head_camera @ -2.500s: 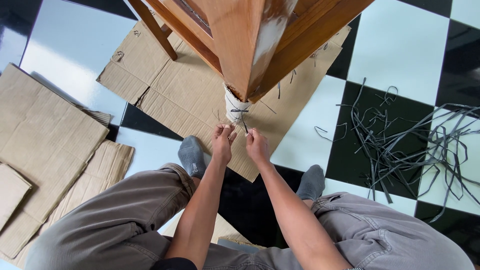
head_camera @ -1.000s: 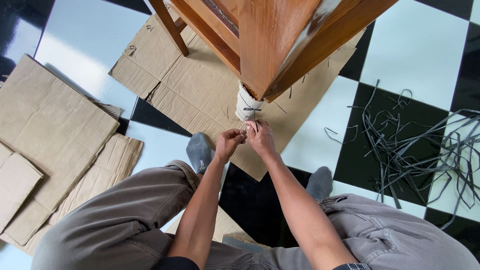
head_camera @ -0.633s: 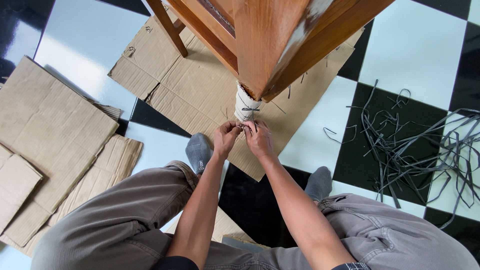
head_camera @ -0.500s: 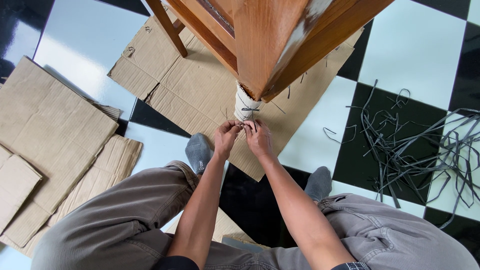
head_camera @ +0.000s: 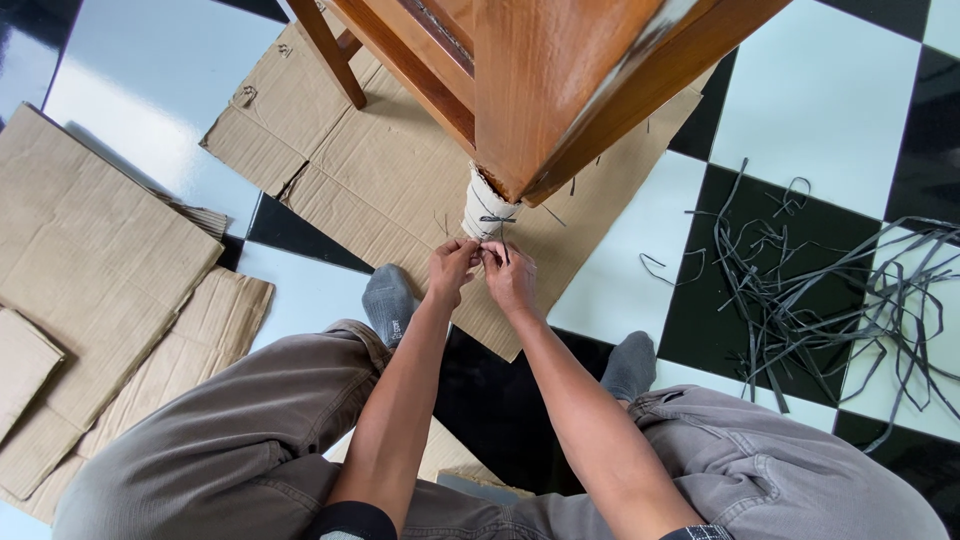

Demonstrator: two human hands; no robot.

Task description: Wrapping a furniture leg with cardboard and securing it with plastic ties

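A wooden table leg [head_camera: 545, 90] rises toward me, its foot wrapped in pale cardboard [head_camera: 482, 208] tied round with a thin dark strap [head_camera: 496, 220]. My left hand [head_camera: 449, 270] and my right hand [head_camera: 509, 278] meet just below the wrapped foot, fingertips pinched together on the loose ends of the strap. The leg stands on a flattened brown cardboard sheet [head_camera: 380, 170].
A tangle of grey plastic straps [head_camera: 820, 290] lies on the black-and-white tiled floor at the right. More flattened cardboard sheets [head_camera: 90, 270] lie at the left. A second chair or table leg [head_camera: 325, 50] stands at the top. My socked feet [head_camera: 388, 305] rest near the sheet.
My hands, apart at first, have come together below the wrapped foot and now pinch the strap ends close to each other. The view has shifted slightly.
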